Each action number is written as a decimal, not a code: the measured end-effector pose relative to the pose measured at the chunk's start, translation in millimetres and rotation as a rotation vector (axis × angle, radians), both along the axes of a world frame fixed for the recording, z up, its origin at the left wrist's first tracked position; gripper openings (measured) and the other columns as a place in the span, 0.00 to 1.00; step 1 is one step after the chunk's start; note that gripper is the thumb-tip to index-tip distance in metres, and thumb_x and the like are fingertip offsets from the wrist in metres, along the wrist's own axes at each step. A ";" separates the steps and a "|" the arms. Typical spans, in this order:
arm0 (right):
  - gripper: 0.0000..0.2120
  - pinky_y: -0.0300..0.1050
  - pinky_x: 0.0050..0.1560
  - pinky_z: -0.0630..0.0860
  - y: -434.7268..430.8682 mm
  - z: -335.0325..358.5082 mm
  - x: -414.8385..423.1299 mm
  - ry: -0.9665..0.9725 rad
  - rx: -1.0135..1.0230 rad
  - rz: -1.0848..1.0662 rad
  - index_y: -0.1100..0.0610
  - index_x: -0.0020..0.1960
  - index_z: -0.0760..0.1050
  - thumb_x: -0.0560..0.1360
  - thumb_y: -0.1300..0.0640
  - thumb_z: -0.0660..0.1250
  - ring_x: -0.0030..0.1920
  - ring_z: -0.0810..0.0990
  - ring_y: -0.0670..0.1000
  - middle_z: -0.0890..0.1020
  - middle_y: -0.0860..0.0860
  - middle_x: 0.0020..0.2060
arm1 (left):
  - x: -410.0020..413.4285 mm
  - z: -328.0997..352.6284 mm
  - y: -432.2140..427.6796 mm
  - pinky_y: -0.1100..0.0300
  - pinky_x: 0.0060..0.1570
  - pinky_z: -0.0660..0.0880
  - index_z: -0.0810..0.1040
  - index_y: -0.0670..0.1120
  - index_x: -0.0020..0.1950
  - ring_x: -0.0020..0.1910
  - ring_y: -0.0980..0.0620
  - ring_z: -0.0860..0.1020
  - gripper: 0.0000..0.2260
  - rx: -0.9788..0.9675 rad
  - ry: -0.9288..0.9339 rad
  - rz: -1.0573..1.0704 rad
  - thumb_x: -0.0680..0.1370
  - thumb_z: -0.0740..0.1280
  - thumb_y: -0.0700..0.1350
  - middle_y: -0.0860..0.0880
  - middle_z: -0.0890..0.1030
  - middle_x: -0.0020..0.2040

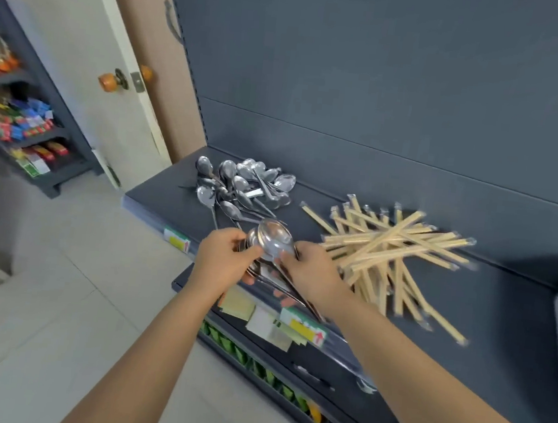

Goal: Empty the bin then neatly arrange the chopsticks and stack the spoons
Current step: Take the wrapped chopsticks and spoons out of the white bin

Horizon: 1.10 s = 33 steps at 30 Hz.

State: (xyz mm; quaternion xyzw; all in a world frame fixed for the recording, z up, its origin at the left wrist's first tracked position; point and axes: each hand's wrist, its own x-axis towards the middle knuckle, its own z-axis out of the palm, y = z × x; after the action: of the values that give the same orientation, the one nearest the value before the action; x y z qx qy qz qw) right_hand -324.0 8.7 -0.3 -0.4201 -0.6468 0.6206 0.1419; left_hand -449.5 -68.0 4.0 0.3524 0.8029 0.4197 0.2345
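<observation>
Over grey shelf (502, 303), both hands (223, 257) (312, 271) hold stacked spoons (273, 236)

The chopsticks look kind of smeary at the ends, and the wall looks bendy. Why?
In the head view, the chopsticks are motion-blurred, most at their tips on the right; the spoons in both hands are soft too; the wide-angle lens curves the door and shelf lines.

A small shop. Grey display shelving (471, 266) carries price tags (306, 329). Another rack (26, 81) holds packaged snacks (22, 122).
</observation>
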 end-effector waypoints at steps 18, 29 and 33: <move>0.09 0.45 0.30 0.80 172.7 -47.8 -198.1 -0.166 0.097 -0.092 0.61 0.52 0.72 0.81 0.58 0.56 0.28 0.79 0.52 0.77 0.55 0.39 | -233.5 -31.5 170.3 0.56 0.38 0.76 0.69 0.48 0.39 0.26 0.51 0.81 0.10 -0.257 -0.077 -0.089 0.77 0.68 0.41 0.44 0.73 0.45; 0.12 0.47 0.32 0.71 196.5 -60.1 -251.7 -0.450 0.383 -0.126 0.59 0.43 0.72 0.82 0.55 0.56 0.40 0.82 0.60 0.78 0.56 0.36 | -318.9 -57.5 243.1 0.52 0.35 0.75 0.78 0.35 0.46 0.24 0.48 0.81 0.17 -0.275 -0.027 -0.308 0.77 0.68 0.51 0.44 0.74 0.34; 0.11 0.49 0.42 0.72 195.2 -58.0 -267.1 -0.567 0.458 -0.238 0.60 0.46 0.73 0.81 0.55 0.56 0.42 0.80 0.61 0.81 0.60 0.41 | -338.8 -59.5 262.0 0.74 0.25 0.67 0.77 0.42 0.46 0.22 0.62 0.77 0.13 -0.243 0.109 -0.478 0.78 0.66 0.52 0.51 0.77 0.36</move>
State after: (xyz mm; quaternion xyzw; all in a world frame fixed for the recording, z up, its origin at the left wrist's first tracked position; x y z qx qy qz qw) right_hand -591.1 203.9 -58.3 -0.6046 -0.7291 0.2981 0.1185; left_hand -788.3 194.0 -55.5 0.5234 0.7529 0.2333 0.3237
